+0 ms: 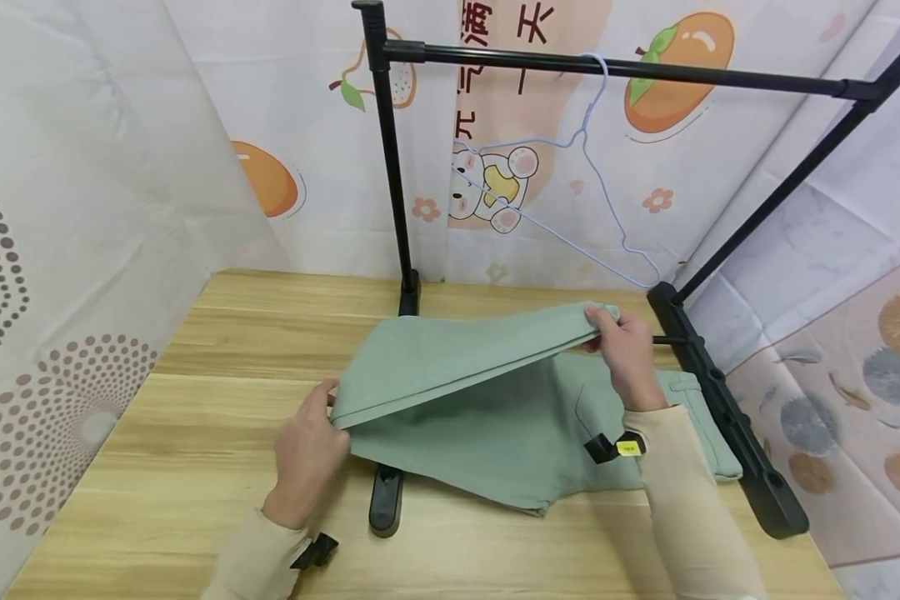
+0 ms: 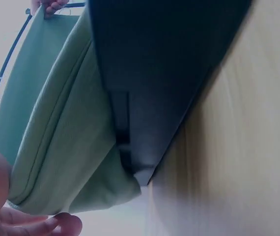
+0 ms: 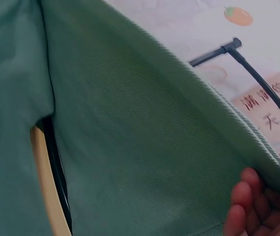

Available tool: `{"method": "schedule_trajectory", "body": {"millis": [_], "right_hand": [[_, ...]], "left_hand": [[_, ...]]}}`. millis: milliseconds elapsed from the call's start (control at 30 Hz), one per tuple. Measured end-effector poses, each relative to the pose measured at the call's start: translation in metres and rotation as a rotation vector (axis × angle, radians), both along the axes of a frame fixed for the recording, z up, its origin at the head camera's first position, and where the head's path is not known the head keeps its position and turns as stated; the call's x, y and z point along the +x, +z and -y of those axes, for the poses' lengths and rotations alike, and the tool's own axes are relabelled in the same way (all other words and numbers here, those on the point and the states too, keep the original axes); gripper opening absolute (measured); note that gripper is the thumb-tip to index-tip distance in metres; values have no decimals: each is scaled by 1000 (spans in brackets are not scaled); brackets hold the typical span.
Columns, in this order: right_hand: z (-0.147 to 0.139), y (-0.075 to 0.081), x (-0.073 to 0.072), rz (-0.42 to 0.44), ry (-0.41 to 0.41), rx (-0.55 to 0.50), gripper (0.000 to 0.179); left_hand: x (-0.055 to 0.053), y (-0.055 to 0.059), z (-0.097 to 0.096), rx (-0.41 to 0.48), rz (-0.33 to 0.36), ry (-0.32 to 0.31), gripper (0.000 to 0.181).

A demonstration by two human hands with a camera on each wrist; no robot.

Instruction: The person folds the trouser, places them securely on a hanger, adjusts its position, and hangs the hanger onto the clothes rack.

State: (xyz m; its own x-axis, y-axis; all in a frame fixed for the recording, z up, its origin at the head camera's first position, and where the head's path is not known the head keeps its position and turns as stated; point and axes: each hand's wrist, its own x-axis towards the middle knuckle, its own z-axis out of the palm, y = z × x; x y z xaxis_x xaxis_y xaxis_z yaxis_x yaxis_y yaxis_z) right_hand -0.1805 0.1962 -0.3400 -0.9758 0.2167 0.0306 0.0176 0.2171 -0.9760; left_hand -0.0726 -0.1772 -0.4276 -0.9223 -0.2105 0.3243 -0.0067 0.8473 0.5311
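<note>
A pair of sage-green pants [image 1: 472, 433] lies across the base of a black rack, its waistband [image 1: 708, 425] toward the right. One layer of the cloth is raised like a flap. My left hand [image 1: 311, 450] pinches the flap's near left corner, thumb above and fingers beneath, as the left wrist view also shows. At the flap's far right corner my right hand [image 1: 626, 358] grips the edge between thumb and fingers, holding it above the rest of the pants. In the right wrist view, the fingers [image 3: 243, 196] curl around the hem.
The black rack [image 1: 622, 71] stands on the wooden table [image 1: 217, 400], its left foot [image 1: 385, 500] partly under the pants and its right foot [image 1: 750, 450] beside the waistband. A light-blue wire hanger [image 1: 600, 175] hangs from the bar. Printed curtains surround the table.
</note>
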Motion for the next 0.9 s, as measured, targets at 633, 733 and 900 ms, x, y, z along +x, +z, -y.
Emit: {"method": "schedule_trajectory", "body": {"millis": [633,733,900], "right_hand": [[-71,3,2,6,-124,-114,28],[-82,3,0,22,-124,-111,28],[-99,4,-3,26,-133,-129,29]], "left_hand": [[-5,-14,-30,-22,34,-71,57],[-5,-14,-33,-27,44,-82,55],[-6,-10,-40,-41,54,-113,53]]}}
